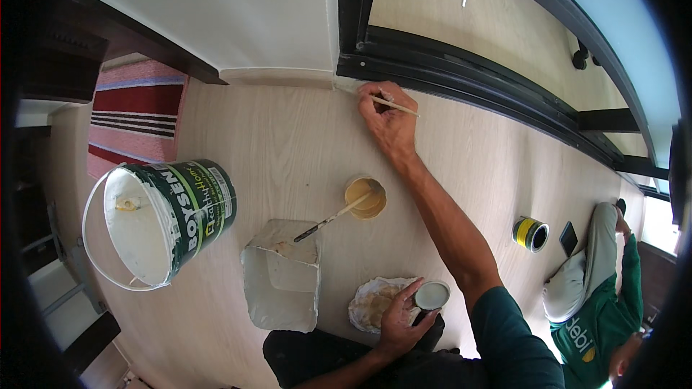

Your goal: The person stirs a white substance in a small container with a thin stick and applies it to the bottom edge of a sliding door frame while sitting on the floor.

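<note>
My right hand [389,119] pinches a thin brush by its pale wooden handle [395,106]. It works low at the corner where the white wall meets the black door frame [432,72]; the brush's tip is hidden behind my fingers. Close to my body, my left hand [398,325] is wrapped round a small round tub [432,294] with pale grey-white contents. Beside that hand lies a crumpled white sheet [371,307] with a tan smear. Between my hands stands a cup of tan paint [372,206], and a paintbrush with a dark-tipped handle [323,225] rests across its rim.
A large white-lined paint bucket [205,202] stands left, near a striped red mat [137,112]. A cut translucent container [281,281] sits by my knee. Rightward are a yellow-banded can [530,234], a phone [569,238] and a person in green [602,310] sitting on the floor.
</note>
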Available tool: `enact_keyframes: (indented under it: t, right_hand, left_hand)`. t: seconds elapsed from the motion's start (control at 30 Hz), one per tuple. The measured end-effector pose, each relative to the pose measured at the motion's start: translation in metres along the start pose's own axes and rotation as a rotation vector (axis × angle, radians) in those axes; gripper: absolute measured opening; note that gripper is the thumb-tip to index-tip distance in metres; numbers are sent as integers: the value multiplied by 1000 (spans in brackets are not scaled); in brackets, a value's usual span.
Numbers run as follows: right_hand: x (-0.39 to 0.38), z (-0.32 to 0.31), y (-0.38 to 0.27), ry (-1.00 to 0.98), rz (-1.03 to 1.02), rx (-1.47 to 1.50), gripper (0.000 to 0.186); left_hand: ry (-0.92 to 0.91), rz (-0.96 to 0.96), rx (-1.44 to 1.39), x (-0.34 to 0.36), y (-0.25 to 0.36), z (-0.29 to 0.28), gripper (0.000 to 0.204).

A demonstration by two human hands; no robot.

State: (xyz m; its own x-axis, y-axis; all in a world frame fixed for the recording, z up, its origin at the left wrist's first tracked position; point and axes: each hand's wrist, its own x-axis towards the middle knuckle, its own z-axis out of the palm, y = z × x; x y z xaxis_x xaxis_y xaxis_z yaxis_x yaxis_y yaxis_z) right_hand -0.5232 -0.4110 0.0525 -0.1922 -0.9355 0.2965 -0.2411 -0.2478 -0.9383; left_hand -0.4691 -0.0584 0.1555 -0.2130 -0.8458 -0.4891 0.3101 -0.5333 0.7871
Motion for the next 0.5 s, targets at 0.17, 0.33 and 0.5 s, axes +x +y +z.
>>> enact_keyframes:
  t: [0.17, 0.33, 0.5]
  right_hand:
    - [-2, -2, 0, -37, -5, -15, 3]
    - [-1, -2, 3, -12, 59, 21, 8]
    - [-1, -1, -1, -43, 3, -42, 8]
  left_hand:
    - [8, 27, -10, -1, -2, 1, 69]
    - [-4, 10, -14, -1, -2, 1, 69]
    - [-2, 8, -37, -3, -7, 0, 69]
